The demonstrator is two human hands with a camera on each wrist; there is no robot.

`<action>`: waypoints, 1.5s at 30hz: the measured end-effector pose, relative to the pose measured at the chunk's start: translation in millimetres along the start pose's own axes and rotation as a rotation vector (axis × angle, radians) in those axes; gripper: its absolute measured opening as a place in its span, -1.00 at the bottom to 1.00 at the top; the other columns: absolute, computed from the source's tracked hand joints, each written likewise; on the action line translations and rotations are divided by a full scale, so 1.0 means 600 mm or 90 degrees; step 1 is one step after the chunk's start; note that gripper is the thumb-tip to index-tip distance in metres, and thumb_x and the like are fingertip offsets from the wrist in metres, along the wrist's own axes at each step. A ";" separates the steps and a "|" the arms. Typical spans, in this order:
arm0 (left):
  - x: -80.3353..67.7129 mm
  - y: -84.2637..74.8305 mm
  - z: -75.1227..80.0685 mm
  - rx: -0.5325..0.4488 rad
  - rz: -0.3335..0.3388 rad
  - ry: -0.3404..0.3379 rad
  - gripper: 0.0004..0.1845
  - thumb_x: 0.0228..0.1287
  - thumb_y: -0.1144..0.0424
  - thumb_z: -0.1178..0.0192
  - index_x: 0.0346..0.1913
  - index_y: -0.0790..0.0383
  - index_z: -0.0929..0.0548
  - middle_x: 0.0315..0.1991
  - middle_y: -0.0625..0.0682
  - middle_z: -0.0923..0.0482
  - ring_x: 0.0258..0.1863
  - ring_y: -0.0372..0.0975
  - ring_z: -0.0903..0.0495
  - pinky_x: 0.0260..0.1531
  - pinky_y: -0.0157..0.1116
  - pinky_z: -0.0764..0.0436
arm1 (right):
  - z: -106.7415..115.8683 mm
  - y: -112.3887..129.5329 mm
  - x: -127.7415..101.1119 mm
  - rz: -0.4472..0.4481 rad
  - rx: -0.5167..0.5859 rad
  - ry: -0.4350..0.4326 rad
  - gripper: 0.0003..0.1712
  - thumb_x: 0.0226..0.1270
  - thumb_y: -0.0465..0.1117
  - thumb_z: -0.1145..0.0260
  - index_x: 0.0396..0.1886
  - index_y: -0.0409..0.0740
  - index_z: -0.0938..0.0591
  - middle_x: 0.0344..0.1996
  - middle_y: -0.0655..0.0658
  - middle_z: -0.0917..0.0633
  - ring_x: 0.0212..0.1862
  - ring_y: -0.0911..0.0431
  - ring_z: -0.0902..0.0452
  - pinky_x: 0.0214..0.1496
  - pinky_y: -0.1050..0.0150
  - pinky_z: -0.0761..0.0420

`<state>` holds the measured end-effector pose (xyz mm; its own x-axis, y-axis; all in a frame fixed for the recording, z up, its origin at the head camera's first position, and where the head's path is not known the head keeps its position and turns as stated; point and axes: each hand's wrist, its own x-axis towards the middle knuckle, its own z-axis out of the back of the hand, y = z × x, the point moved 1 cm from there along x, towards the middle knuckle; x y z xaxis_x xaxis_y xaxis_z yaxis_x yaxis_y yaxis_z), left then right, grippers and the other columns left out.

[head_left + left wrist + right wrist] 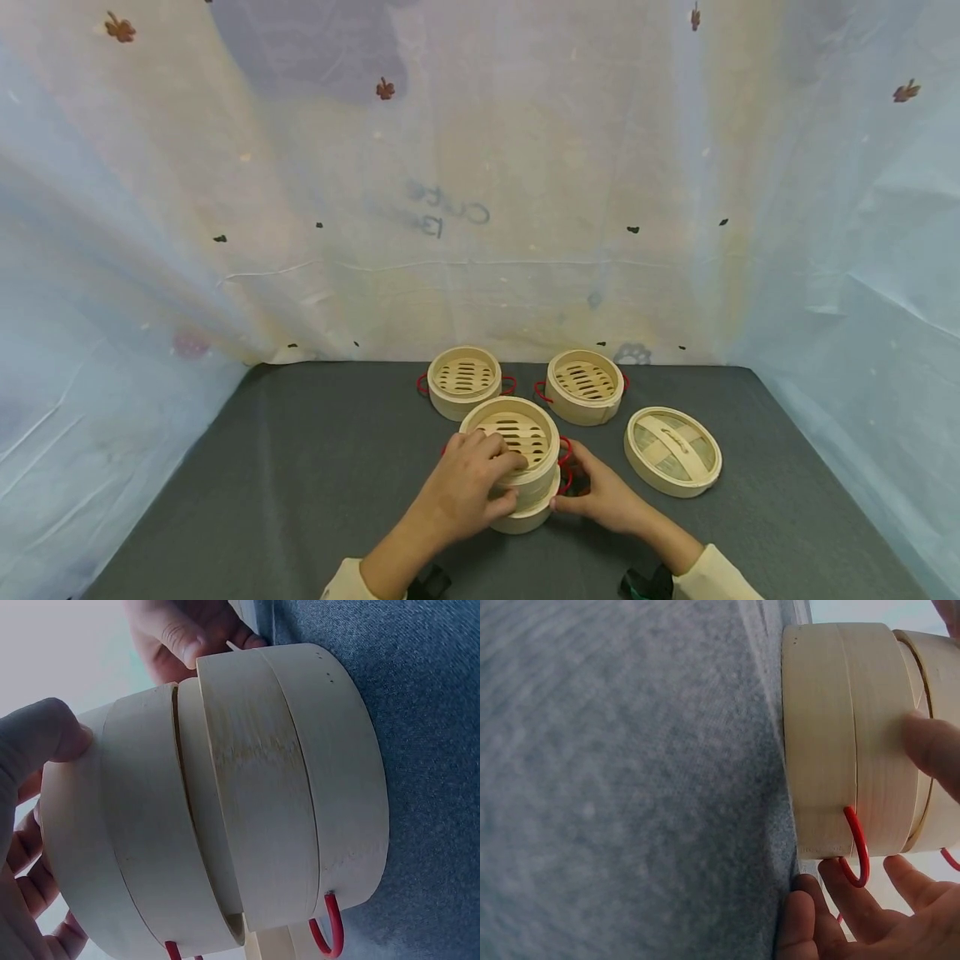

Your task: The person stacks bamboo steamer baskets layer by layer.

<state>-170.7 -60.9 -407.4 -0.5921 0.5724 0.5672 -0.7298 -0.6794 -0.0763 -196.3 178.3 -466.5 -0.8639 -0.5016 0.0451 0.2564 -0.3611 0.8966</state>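
Note:
Two round bamboo steamer baskets are stacked near the front of the table. My left hand (468, 482) grips the upper basket (534, 483) over its near-left rim, fingers inside on the slats and thumb against the outer wall. In the left wrist view the upper basket sits slightly tilted on the lower basket (330, 780), a gap showing between their rims. At the right side, my right hand (603, 493) holds the lower basket between thumb and fingers, beside its red handle (861, 851). The lower basket's base rests on the cloth.
Behind the stack stand two more steamer baskets with red handles, one at back left (465, 379) and one at back right (585, 383). A woven bamboo lid (672, 452) lies to the right. Dark grey cloth (322, 467) covers the table, with pale plastic sheeting (517, 192) around it.

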 end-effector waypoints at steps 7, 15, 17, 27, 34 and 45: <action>0.000 -0.003 -0.003 0.006 -0.006 -0.004 -0.70 -0.06 0.10 -0.42 -0.18 -0.15 -0.67 -0.35 -0.24 -0.44 -0.39 -0.37 -0.31 -0.27 -0.33 -0.33 | -0.001 -0.005 0.002 -0.005 -0.001 0.003 -0.04 0.17 -0.12 -0.43 0.46 -0.18 -0.12 0.17 -0.34 -0.50 0.06 0.01 -0.53 -0.17 0.27 -0.62; 0.001 -0.005 -0.005 0.014 -0.015 -0.005 -0.70 -0.06 0.10 -0.42 -0.18 -0.16 -0.68 -0.35 -0.24 -0.44 -0.40 -0.37 -0.32 -0.27 -0.32 -0.34 | -0.002 -0.005 0.001 0.003 0.002 0.000 -0.06 0.18 -0.13 -0.43 0.45 -0.22 -0.14 0.13 -0.33 -0.52 -0.02 0.16 -0.53 -0.17 0.29 -0.61; 0.001 -0.006 -0.005 0.016 -0.017 -0.004 -0.70 -0.07 0.09 -0.42 -0.19 -0.16 -0.68 -0.35 -0.24 -0.44 -0.40 -0.37 -0.32 -0.27 -0.31 -0.35 | -0.001 -0.004 0.000 0.006 0.000 -0.001 -0.08 0.17 -0.13 -0.43 0.43 -0.23 -0.16 0.11 -0.32 -0.53 -0.04 0.16 -0.53 -0.18 0.29 -0.60; -0.001 -0.008 -0.010 0.030 -0.032 -0.007 -0.69 -0.12 0.09 -0.42 -0.21 -0.17 -0.67 -0.37 -0.24 -0.43 -0.39 -0.36 -0.34 -0.25 -0.31 -0.37 | 0.000 -0.005 0.000 0.000 -0.004 0.001 -0.10 0.17 -0.12 -0.43 0.42 -0.21 -0.19 0.10 -0.29 -0.54 -0.05 0.17 -0.54 -0.17 0.28 -0.59; -0.006 -0.006 -0.012 0.040 -0.038 -0.009 -0.66 -0.16 0.08 -0.42 -0.21 -0.20 -0.65 -0.40 -0.26 -0.40 -0.41 -0.37 -0.32 -0.26 -0.31 -0.35 | -0.002 -0.010 0.002 -0.007 -0.013 0.005 -0.10 0.17 -0.10 -0.43 0.42 -0.18 -0.19 0.15 -0.30 -0.51 0.03 0.10 -0.53 -0.11 0.28 -0.59; -0.009 -0.006 -0.013 0.034 -0.046 -0.017 -0.65 -0.19 0.08 -0.43 -0.22 -0.18 -0.64 -0.41 -0.24 -0.39 -0.41 -0.37 -0.34 -0.25 -0.30 -0.37 | -0.003 -0.012 0.003 -0.010 -0.012 0.003 -0.09 0.17 -0.11 -0.44 0.43 -0.16 -0.18 0.17 -0.31 -0.50 0.05 0.11 -0.53 -0.13 0.29 -0.60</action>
<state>-167.6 -58.2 -416.8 -0.5288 0.6090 0.5912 -0.7507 -0.6605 0.0090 -198.9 178.6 -473.9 -0.8661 -0.4990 0.0283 0.2501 -0.3836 0.8890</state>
